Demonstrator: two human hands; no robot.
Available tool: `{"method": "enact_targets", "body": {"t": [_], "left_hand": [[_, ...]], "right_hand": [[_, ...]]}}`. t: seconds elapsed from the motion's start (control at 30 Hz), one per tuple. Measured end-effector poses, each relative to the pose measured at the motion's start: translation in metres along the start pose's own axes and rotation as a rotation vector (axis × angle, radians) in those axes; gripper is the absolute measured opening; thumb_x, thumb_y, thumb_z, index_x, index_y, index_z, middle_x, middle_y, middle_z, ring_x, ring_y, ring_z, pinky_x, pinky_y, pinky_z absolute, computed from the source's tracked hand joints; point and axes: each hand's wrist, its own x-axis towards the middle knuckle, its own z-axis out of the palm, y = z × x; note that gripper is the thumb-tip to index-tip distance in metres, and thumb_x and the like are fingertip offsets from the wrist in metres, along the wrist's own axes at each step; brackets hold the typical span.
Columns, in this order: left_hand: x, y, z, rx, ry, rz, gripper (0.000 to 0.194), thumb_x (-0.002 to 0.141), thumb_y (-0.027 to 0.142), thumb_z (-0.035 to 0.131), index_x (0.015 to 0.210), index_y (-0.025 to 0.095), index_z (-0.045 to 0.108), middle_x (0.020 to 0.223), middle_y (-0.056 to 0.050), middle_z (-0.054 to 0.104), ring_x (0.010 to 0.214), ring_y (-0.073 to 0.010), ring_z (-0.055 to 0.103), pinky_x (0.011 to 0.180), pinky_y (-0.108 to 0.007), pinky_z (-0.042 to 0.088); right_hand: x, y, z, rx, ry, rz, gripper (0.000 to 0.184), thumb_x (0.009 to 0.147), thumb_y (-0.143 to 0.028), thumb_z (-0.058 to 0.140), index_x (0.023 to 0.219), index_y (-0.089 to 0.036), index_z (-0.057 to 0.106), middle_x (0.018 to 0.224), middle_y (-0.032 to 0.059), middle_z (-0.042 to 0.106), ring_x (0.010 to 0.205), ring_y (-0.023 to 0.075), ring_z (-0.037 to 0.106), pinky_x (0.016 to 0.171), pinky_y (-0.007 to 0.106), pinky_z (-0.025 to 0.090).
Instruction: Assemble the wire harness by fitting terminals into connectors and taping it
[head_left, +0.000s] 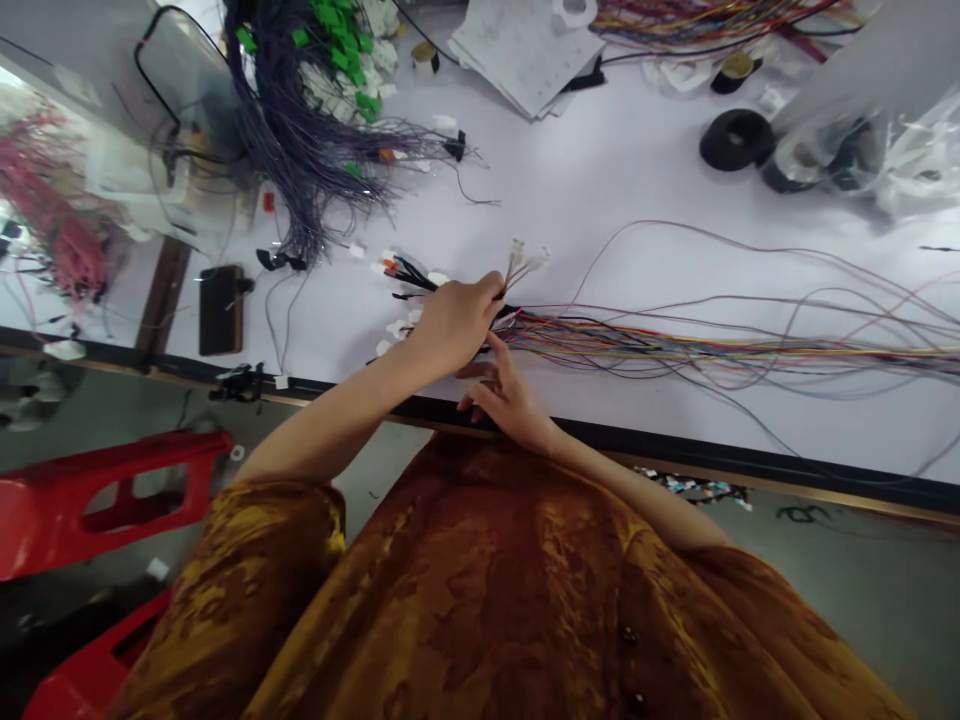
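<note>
A long bundle of thin coloured wires, a wire harness, runs along the table from my hands to the right edge. My left hand is closed around the bundle near its left end. Short wires with white connectors stick up beyond my left thumb and forefinger. To the left of that hand, black-sleeved branches fan out, ending in white and orange connectors. Just below the bundle is my right hand, fingers bent and apart; its forefinger reaches the wires beside my left hand. What lies under my left palm is hidden.
Purple wires with green and white connectors lie at back left. A dark phone rests near the left front. Black tape rolls stand back right, papers at the back. A red stool is below the table edge.
</note>
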Motion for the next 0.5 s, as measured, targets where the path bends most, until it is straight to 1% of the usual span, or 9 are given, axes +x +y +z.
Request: {"method": "enact_targets", "body": {"t": [0.07,0.1,0.17,0.23,0.27,0.33,0.4,0.43,0.5], "left_hand": [[-0.004,0.006,0.003,0.102,-0.04,-0.007,0.006,0.092,0.023,0.055,0.087,0.022,0.058,0.054,0.0,0.05,0.057,-0.023,0.059,0.061,-0.032,0.042],[-0.009,0.008,0.005,0.145,-0.046,-0.005,0.008,0.093,0.024,0.051,0.089,0.022,0.058,0.055,0.0,0.052,0.057,-0.0232,0.059,0.06,-0.032,0.042],[-0.024,0.008,0.011,0.198,-0.036,0.024,0.011,0.095,0.023,0.047,0.092,0.021,0.058,0.063,-0.004,0.058,0.062,-0.0243,0.061,0.061,-0.033,0.043],[-0.042,0.003,0.019,0.196,-0.014,0.099,0.012,0.093,0.018,0.046,0.091,0.02,0.058,0.081,-0.009,0.066,0.077,-0.0257,0.066,0.068,-0.035,0.049],[-0.05,-0.001,0.023,0.157,0.0,0.151,0.012,0.092,0.018,0.047,0.09,0.021,0.058,0.094,-0.01,0.069,0.088,-0.0263,0.067,0.075,-0.036,0.051],[-0.062,-0.011,0.031,0.011,0.077,0.188,0.011,0.094,0.023,0.047,0.088,0.021,0.057,0.113,-0.011,0.067,0.106,-0.0261,0.064,0.087,-0.039,0.053],[-0.067,-0.022,0.036,-0.226,0.221,0.083,0.016,0.097,0.032,0.047,0.089,0.021,0.055,0.114,-0.011,0.066,0.107,-0.0235,0.064,0.089,-0.04,0.055],[-0.068,-0.027,0.039,-0.363,0.291,-0.007,0.02,0.097,0.038,0.047,0.09,0.021,0.054,0.109,-0.01,0.067,0.102,-0.0216,0.066,0.086,-0.039,0.057],[-0.066,-0.035,0.042,-0.606,0.375,-0.185,0.027,0.096,0.047,0.049,0.091,0.02,0.053,0.1,-0.008,0.069,0.086,-0.0176,0.069,0.076,-0.035,0.06]], "right_hand": [[0.003,0.0,-0.005,-0.021,-0.032,-0.009,0.061,0.09,-0.03,0.051,0.145,-0.028,0.025,0.114,0.0084,0.062,0.071,0.0138,0.065,0.056,0.027,0.056],[0.004,-0.002,-0.012,-0.092,0.01,-0.019,0.052,0.091,-0.03,0.05,0.14,-0.026,0.034,0.109,0.0078,0.063,0.071,0.0139,0.064,0.058,0.028,0.057],[0.009,-0.01,-0.031,-0.311,0.193,-0.083,0.035,0.092,-0.029,0.05,0.126,-0.021,0.05,0.101,0.0075,0.064,0.075,0.0158,0.063,0.067,0.031,0.057],[0.018,-0.022,-0.054,-0.548,0.302,-0.193,0.035,0.09,-0.023,0.051,0.125,-0.02,0.053,0.11,0.0102,0.061,0.087,0.0187,0.062,0.08,0.035,0.056],[0.024,-0.029,-0.064,-0.659,0.279,-0.245,0.041,0.089,-0.019,0.052,0.13,-0.02,0.052,0.12,0.0123,0.057,0.094,0.0202,0.061,0.086,0.038,0.054],[0.036,-0.043,-0.079,-0.863,0.121,-0.301,0.045,0.088,-0.016,0.053,0.133,-0.019,0.052,0.137,0.0157,0.047,0.105,0.0236,0.058,0.092,0.041,0.051],[0.046,-0.051,-0.086,-1.06,-0.008,-0.322,0.03,0.089,-0.02,0.056,0.118,-0.017,0.062,0.14,0.0174,0.045,0.113,0.0282,0.054,0.095,0.045,0.047],[0.05,-0.053,-0.087,-1.143,-0.034,-0.338,0.021,0.09,-0.024,0.058,0.108,-0.016,0.065,0.14,0.018,0.047,0.117,0.0306,0.051,0.097,0.047,0.045],[0.055,-0.053,-0.084,-1.261,-0.056,-0.379,0.016,0.089,-0.029,0.062,0.096,-0.015,0.065,0.138,0.0189,0.05,0.121,0.0339,0.047,0.1,0.05,0.041]]}}
